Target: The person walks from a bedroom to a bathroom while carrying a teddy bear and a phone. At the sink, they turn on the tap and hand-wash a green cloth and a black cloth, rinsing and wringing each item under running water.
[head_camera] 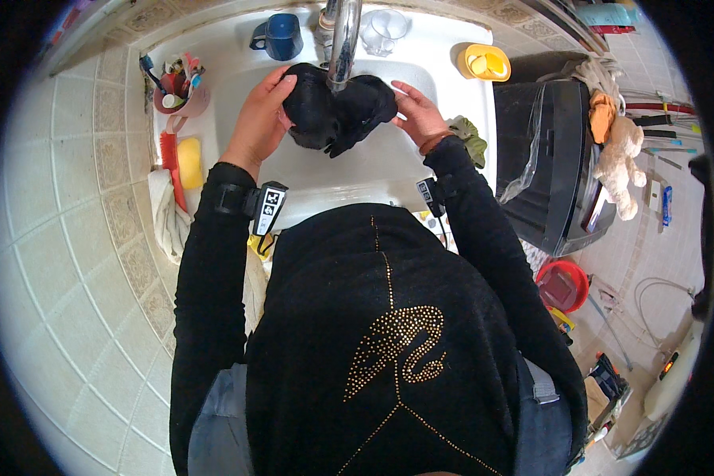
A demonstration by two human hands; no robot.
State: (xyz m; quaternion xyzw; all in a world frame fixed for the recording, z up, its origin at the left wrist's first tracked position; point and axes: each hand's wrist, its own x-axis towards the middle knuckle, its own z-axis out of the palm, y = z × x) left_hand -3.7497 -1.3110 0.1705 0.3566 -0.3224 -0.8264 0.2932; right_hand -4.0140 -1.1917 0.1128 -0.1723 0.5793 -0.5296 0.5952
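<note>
A wet-looking black cloth item point(366, 113), shaped in two rounded lobes, is spread between my hands over the white sink basin point(262, 172). My left hand point(262, 113) grips its left lobe, thumb on top and fingers underneath. On the other side, my right hand point(419, 113) has its fingertips at the edge of the right lobe. Directly above the middle of the cloth hangs the spout of a metal faucet point(345, 47). Whether water is running cannot be made out. Part of my left fingers is hidden under the cloth.
Behind the basin stand a dark blue mug point(284, 37) and a clear cup point(388, 27). A yellow soap dish point(484, 62) sits at the right corner, above a green cloth point(471, 143). Along the left rim are a pink toothbrush cup point(193, 107), a red brush point(169, 157) and a yellow sponge point(189, 162).
</note>
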